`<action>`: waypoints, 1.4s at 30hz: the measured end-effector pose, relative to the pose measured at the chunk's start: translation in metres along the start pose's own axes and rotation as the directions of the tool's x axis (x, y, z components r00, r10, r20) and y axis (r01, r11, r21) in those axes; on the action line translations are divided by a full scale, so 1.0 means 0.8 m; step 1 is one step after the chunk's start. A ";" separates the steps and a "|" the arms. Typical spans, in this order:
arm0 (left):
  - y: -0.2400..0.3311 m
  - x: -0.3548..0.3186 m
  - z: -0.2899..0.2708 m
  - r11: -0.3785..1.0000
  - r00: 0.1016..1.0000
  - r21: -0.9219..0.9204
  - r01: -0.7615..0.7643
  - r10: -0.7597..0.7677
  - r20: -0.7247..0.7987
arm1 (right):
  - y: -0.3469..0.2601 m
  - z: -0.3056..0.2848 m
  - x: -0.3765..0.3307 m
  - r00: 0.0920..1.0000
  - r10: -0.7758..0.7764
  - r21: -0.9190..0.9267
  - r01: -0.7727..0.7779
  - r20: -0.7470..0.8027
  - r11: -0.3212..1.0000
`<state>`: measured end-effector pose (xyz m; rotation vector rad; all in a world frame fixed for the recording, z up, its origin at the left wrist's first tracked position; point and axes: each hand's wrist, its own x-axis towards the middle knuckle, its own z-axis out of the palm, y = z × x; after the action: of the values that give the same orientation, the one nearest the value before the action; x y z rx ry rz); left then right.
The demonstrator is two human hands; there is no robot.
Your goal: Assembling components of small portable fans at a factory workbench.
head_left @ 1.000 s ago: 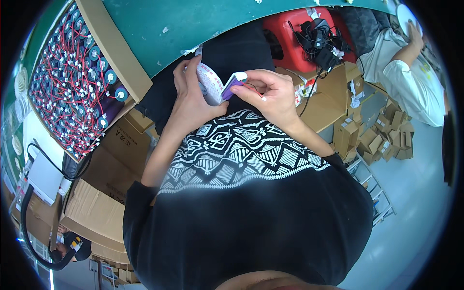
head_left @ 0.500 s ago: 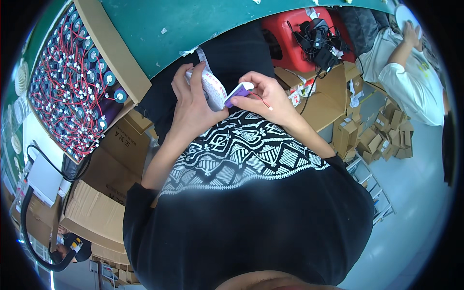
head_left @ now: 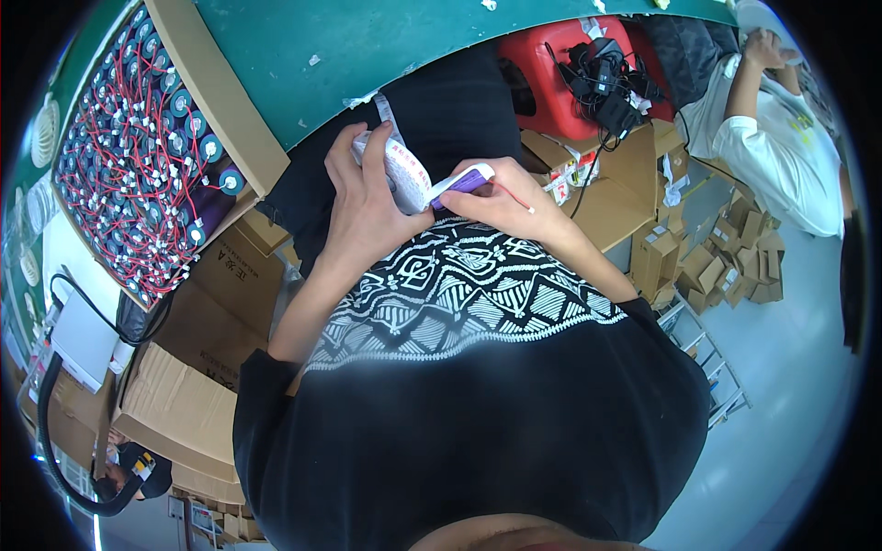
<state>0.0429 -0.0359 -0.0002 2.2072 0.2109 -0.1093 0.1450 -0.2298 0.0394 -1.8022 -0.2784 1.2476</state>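
Note:
My left hand (head_left: 358,202) is wrapped round a roll of white tape (head_left: 406,173) printed in red, with a loose end of the strip rising above my fingers. Close against the roll's right side, my right hand (head_left: 514,197) grips a purple battery (head_left: 466,182). A white piece lies along the battery's upper edge; whether it is stuck down I cannot tell. From the battery a thin red wire with a small white connector (head_left: 531,210) trails over the back of my right hand. Both hands are above my lap, in front of my patterned black shirt.
An open carton (head_left: 220,92) of batteries with red wires stands at the left. The green table (head_left: 367,41) runs across the far side. Black adapters and cables (head_left: 606,87) lie on a red stool (head_left: 542,83). Small cartons (head_left: 735,248) are piled at right, near another person (head_left: 772,147).
The battery in my right hand has turned, showing more of its purple side, and its wire has swung right. My left hand and the roll have hardly moved. The other person's arms have shifted.

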 end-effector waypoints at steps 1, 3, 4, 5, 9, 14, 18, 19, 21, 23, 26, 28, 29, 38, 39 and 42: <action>-0.001 0.000 0.000 1.000 1.000 -0.001 -0.006 0.006 -0.002 | -0.002 0.000 0.000 1.000 0.000 0.000 0.000 0.000 1.000; -0.001 -0.001 0.000 1.000 1.000 -0.005 -0.021 0.021 -0.006 | -0.007 0.001 -0.001 0.998 0.029 0.001 -0.029 0.056 1.000; -0.001 -0.002 -0.001 1.000 1.000 -0.005 -0.021 0.021 -0.007 | -0.008 0.002 -0.002 0.995 0.044 0.001 -0.044 0.085 0.999; -0.002 -0.001 -0.001 1.000 1.000 0.004 -0.025 0.025 0.010 | -0.006 0.003 -0.001 0.995 0.044 0.000 -0.044 0.086 0.999; -0.004 0.000 0.000 1.000 0.998 0.009 -0.015 0.014 0.054 | 0.015 0.010 0.003 0.994 -0.074 -0.052 0.078 0.082 0.996; 0.000 0.001 0.004 1.000 0.997 0.002 0.002 -0.002 0.074 | 0.042 0.033 -0.004 0.952 -0.284 0.058 0.291 -0.114 0.955; 0.002 0.003 0.009 1.000 0.997 -0.001 -0.016 0.016 0.080 | 0.048 0.037 -0.009 0.941 -0.259 0.115 0.288 -0.219 0.951; 0.002 0.003 0.009 1.000 0.996 -0.009 -0.024 0.025 0.082 | 0.049 0.037 -0.008 0.925 -0.283 0.085 0.313 -0.255 0.946; 0.001 0.005 0.008 0.996 0.991 0.032 -0.088 0.084 0.105 | 0.047 0.028 -0.003 0.904 -0.311 0.050 0.340 -0.292 0.939; 0.000 0.000 0.007 0.971 0.968 0.106 -0.215 0.197 0.158 | 0.033 0.007 0.007 0.598 -0.370 -0.125 0.411 -0.711 0.903; -0.007 0.007 0.003 0.993 0.983 -0.002 -0.115 0.114 0.141 | -0.011 -0.056 0.008 0.588 -0.705 -0.387 0.590 -0.396 0.709; -0.011 0.011 0.005 0.994 0.988 -0.026 -0.108 0.111 0.107 | -0.042 -0.092 0.019 0.501 -0.843 -0.501 0.688 -0.195 0.525; -0.012 0.006 0.008 0.996 0.987 -0.048 -0.069 0.075 0.139 | -0.059 -0.100 0.021 0.497 -0.850 -0.553 0.665 -0.175 0.502; -0.007 0.016 0.001 0.998 0.971 -0.066 0.017 -0.001 0.237 | -0.200 -0.165 0.050 0.501 -0.865 -0.672 0.635 -0.016 0.381; -0.007 0.018 0.000 0.997 0.972 -0.070 0.012 0.005 0.235 | -0.209 -0.173 0.058 0.566 -0.825 -0.691 0.599 0.009 0.404; -0.010 0.019 0.001 0.994 0.976 -0.101 0.031 -0.008 0.220 | -0.210 -0.207 0.082 0.628 -0.778 -0.677 0.574 0.003 0.461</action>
<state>0.0564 -0.0298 -0.0092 2.0710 0.1122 -0.3434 0.3624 -0.1832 0.1411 -2.0449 -1.2471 0.2399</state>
